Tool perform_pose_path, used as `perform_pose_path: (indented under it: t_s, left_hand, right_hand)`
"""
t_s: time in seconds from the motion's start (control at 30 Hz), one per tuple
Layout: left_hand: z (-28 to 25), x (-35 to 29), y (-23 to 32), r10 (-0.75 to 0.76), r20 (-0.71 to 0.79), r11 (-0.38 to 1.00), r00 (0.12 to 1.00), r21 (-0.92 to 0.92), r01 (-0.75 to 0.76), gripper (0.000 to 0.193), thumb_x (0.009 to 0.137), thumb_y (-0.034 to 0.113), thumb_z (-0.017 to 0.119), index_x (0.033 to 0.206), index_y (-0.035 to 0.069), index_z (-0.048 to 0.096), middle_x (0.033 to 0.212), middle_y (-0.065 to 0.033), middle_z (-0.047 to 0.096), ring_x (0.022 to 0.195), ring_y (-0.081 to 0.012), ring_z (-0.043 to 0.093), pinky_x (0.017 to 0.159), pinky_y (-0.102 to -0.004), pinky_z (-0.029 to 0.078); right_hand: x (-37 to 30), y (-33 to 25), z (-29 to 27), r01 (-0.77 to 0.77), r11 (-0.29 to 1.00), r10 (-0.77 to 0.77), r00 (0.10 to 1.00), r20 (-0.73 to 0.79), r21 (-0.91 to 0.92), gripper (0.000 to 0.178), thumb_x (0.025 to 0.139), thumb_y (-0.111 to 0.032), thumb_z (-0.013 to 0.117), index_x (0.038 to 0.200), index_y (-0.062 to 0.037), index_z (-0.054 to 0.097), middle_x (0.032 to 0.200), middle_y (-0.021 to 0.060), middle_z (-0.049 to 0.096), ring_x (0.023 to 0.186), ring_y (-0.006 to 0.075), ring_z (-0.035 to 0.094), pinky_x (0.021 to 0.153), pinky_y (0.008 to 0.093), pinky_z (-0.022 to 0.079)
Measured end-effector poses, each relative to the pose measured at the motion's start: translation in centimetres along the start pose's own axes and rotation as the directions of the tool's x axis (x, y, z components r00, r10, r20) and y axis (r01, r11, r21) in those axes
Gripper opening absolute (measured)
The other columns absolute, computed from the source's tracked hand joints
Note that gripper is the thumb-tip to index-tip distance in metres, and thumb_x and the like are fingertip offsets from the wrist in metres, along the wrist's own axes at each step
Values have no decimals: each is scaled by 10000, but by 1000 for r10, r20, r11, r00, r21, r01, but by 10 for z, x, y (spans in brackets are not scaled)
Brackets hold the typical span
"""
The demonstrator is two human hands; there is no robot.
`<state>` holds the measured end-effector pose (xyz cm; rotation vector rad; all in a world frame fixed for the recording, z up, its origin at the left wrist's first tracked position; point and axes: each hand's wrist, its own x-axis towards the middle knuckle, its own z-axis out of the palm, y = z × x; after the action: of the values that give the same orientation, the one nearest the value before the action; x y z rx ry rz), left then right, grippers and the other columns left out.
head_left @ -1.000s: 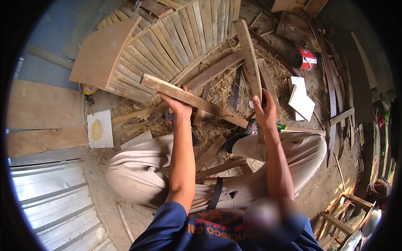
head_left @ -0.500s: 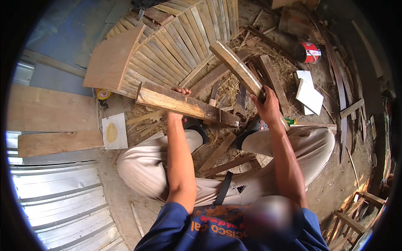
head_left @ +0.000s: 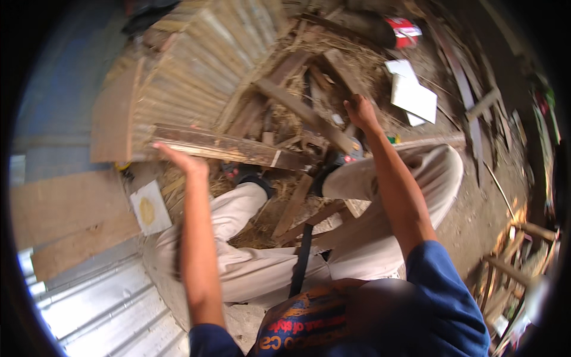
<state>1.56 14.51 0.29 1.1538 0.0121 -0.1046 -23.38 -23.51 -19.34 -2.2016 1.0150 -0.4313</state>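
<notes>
A thick wooden beam (head_left: pixel 238 149) lies crosswise in front of my lower legs, its left end raised near the slatted panel. My left hand (head_left: pixel 183 159) is around that left end from below; the thumb points left along the near side and a fingertip shows over the far edge. A second squared timber (head_left: pixel 306 115) rests slantwise over the wood pile, its near end by my right shoe. Apart from it, to the right, my right hand (head_left: pixel 361 113) is closed in a loose fist above another board (head_left: pixel 345 71), with nothing visible in it. Motion blurs both hands somewhat.
The curved panel of wooden slats (head_left: pixel 208 53) stands at the far left, with a plywood piece (head_left: pixel 116 113) at its side. White sheets (head_left: pixel 413 95) and a red can (head_left: pixel 403 33) lie to the right. Corrugated metal (head_left: pixel 113 315) covers the near left. Shavings and offcuts surround my shoes.
My right hand has let go of the second timber, which now rests on the pile. My left hand and the beam have moved left, and the beam has turned to a darker face. The view has shifted.
</notes>
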Motion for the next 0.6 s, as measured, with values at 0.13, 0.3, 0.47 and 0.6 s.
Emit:
perform_pose_path:
  t_s: [0.13,0.3,0.47,0.6]
  left_hand:
    - [22,4,17,-145,178,969,973,225,103,992,918,812,379,1623,164,120,1617,-117,283,1417,-327,394,1179,-515,299]
    - [54,-2,16,-139,95,943,986,316,102,1035,895,821,421,1636,201,47,1678,-108,121,1541,-268,141,1233,-529,128]
    - [67,-16,14,-69,130,960,989,279,31,1030,918,778,454,1621,108,112,1646,-133,223,1508,-285,251,1231,-462,204]
    - [72,-21,19,-88,236,966,968,257,25,990,925,785,416,1621,152,109,1623,-125,261,1445,-304,367,1213,-460,262]
  right_hand:
    - [-26,69,-31,-494,854,496,868,-33,-164,423,860,-321,689,1133,1,671,1214,258,649,1177,424,607,1017,506,483]
    - [-66,88,-36,-585,672,629,775,-67,-454,482,851,-291,702,1265,-48,654,1304,214,627,1233,363,611,987,475,524]
    - [-67,83,-16,-457,698,618,773,143,-551,443,887,-310,657,1263,-77,662,1368,178,562,1293,390,547,1028,499,483]
    - [-71,85,8,-267,697,487,858,165,-665,402,943,-312,578,1283,-116,668,1373,174,559,1348,407,490,1085,547,396]
